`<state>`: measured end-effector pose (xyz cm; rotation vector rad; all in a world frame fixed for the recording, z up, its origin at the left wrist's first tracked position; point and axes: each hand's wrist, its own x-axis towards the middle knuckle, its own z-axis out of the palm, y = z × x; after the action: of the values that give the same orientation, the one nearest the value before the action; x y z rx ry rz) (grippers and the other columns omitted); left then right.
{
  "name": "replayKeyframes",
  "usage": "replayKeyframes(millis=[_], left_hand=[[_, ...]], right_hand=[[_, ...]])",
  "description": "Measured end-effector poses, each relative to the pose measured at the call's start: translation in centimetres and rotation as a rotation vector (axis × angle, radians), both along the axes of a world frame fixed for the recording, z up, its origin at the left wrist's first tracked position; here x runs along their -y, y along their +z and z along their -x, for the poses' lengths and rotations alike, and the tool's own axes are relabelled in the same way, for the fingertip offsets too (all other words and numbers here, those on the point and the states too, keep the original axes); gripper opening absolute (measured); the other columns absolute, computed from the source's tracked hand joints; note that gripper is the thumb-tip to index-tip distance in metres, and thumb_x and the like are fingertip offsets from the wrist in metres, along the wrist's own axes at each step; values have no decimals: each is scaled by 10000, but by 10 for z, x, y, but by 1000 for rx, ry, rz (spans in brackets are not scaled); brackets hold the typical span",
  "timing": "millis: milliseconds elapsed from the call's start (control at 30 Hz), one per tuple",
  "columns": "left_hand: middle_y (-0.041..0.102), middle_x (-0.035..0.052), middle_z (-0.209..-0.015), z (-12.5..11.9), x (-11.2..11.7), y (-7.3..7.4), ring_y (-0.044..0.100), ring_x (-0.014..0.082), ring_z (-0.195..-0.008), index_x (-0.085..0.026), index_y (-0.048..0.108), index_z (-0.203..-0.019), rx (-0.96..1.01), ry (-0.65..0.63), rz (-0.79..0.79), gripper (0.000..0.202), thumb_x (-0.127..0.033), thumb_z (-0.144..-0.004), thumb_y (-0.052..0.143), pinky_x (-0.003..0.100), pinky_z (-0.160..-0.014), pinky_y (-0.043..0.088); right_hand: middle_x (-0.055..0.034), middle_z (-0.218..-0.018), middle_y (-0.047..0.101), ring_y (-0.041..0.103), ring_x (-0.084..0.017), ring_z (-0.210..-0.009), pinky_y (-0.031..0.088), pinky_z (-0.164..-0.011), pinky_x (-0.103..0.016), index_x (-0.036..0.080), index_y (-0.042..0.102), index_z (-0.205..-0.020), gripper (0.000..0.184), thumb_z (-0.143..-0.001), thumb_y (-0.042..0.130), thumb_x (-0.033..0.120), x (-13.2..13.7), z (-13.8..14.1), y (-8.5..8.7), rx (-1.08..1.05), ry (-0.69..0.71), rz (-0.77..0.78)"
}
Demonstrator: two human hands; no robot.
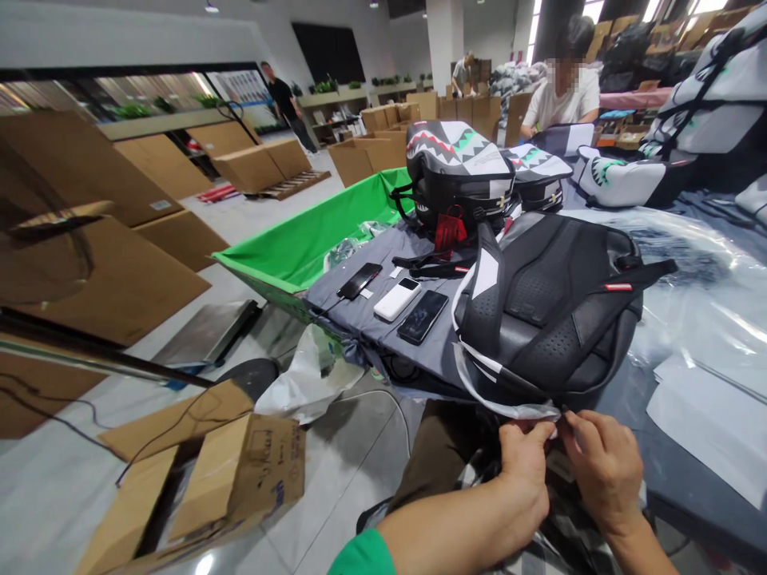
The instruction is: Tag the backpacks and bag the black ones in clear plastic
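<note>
A black backpack (551,311) lies back-up on the grey table (359,307), straps facing me, partly inside a thin clear plastic bag (509,403). My left hand (524,471) is closed in a pinch on the bag's edge just below the backpack's near end. My right hand (602,463) pinches the same plastic edge beside it; thumbs nearly touch. A second backpack with a shark-mouth print (459,172) stands behind the first.
Two dark phones (423,317) (359,280) and a white power bank (397,299) lie left of the backpack. A green bin (311,239) sits beyond. Cardboard boxes (233,479) crowd the floor at left. A person (563,92) sits at the far side among more backpacks.
</note>
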<state>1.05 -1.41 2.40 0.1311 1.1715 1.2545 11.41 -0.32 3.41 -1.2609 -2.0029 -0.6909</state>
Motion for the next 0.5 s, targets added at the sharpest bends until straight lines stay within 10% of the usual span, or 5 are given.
replayKeyframes(millis=[500], left_hand=[[613, 25, -588, 15, -10, 39, 550, 158, -625, -142, 678, -572, -15, -150, -6, 337, -379, -449, 883, 306, -651, 443]], right_hand=[[-126, -925, 648, 587, -267, -895, 401, -744, -373, 169, 552, -1006, 240, -1063, 364, 307, 13, 14, 8, 108, -77, 69]])
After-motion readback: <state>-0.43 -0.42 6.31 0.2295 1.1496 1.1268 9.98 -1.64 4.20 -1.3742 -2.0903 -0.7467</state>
